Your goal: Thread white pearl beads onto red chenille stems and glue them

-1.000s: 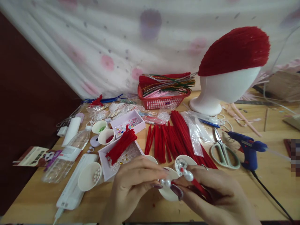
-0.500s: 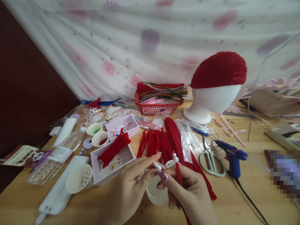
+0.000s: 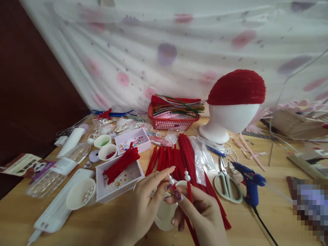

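My left hand (image 3: pixel 147 201) is closed in a pinch on a red pipe cleaner, with small white beads (image 3: pixel 171 179) showing at its fingertips. My right hand (image 3: pixel 201 208) grips a red pipe cleaner (image 3: pixel 189 194) that stands up between thumb and fingers. White beads (image 3: pixel 187 176) sit at its upper end, and its lower end hangs below my palm. Whether both hands hold the same pipe cleaner is hidden by the fingers. A pale cup (image 3: pixel 164 217) stands on the table beneath my hands, partly covered by them.
Behind my hands lie loose red pipe cleaners (image 3: pixel 186 150). Scissors (image 3: pixel 227 184) and a blue glue gun (image 3: pixel 249 181) are at the right. Bead boxes (image 3: pixel 102 191) and a paper cup (image 3: pixel 77 200) stand left. A white foam head (image 3: pixel 230 119) and a red basket (image 3: pixel 169 124) are farther back.
The view has tilted up a little, so the table sits lower in the picture. My thumbs have moved slightly apart; both hands keep their hold.
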Tool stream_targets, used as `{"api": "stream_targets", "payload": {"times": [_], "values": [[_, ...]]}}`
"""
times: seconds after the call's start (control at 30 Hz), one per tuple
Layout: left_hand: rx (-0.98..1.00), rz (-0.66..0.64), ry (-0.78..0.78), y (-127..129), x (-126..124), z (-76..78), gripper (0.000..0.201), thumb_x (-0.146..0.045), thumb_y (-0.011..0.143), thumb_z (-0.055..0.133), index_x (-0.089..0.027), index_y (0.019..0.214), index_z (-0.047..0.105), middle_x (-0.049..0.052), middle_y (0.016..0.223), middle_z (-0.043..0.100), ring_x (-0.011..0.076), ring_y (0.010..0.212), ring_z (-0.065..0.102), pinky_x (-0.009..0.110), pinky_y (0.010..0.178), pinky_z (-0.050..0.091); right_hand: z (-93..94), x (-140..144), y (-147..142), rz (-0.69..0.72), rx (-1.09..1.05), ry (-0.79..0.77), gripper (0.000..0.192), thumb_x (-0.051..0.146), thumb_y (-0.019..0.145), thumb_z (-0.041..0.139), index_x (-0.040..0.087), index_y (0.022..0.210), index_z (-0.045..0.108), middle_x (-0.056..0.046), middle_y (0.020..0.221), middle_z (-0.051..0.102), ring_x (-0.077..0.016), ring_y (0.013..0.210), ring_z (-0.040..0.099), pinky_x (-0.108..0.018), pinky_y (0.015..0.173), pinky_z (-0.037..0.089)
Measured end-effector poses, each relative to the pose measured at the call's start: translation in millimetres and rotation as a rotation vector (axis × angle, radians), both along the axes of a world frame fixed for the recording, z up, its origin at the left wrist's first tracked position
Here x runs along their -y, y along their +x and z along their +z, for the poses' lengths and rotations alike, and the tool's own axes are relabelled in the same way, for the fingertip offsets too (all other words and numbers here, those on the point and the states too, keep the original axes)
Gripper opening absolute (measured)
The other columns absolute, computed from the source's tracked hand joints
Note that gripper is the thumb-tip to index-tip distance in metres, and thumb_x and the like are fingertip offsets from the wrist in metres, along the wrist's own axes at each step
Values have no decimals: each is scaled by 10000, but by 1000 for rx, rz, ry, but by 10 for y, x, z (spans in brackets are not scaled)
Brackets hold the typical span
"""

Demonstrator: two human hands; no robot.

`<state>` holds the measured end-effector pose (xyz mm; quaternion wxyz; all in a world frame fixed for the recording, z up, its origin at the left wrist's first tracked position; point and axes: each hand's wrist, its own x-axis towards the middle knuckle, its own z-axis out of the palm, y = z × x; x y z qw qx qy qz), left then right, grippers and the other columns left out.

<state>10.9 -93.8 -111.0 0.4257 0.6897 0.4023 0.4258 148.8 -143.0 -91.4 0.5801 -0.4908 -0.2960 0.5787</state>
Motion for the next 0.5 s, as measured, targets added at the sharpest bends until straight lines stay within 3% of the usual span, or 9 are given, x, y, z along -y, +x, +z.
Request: {"api": "stream_targets", "payload": {"times": [0.1,0.17,0.33,0.5], "values": [[-8,10,-8,10,-2,0,335,-283,970,538,-421,1260,633,-53,1048,744,93,957,672,161,876,476,-42,-20,31,19,-24,21,294,460,749,821,187,857,798,-54,702,730,-83,398,594,-153,395,490],[32,6,-97,22,-4,2,313,-336,963,550,-398,1254,648,-31,1072,743,113,976,673,180,885,484,-61,-32,42,48,-19,42,293,453,763,811,177,859,792,-56,686,727,-90,403,600,-158,400,499],[341,-11,-455,88,-23,-6,381,-494,939,541,-252,1175,717,67,1112,741,188,992,682,259,869,531,-20,-41,6,-37,-20,-9,320,462,713,841,161,801,779,-54,679,728,-93,399,592,-165,399,486],[573,-1,-630,162,-50,1,350,-487,880,643,-190,1029,751,77,977,749,174,863,687,266,792,539,24,-41,-16,-40,-22,-4,285,439,715,839,175,794,767,-37,665,724,-96,398,588,-177,411,482]]}}
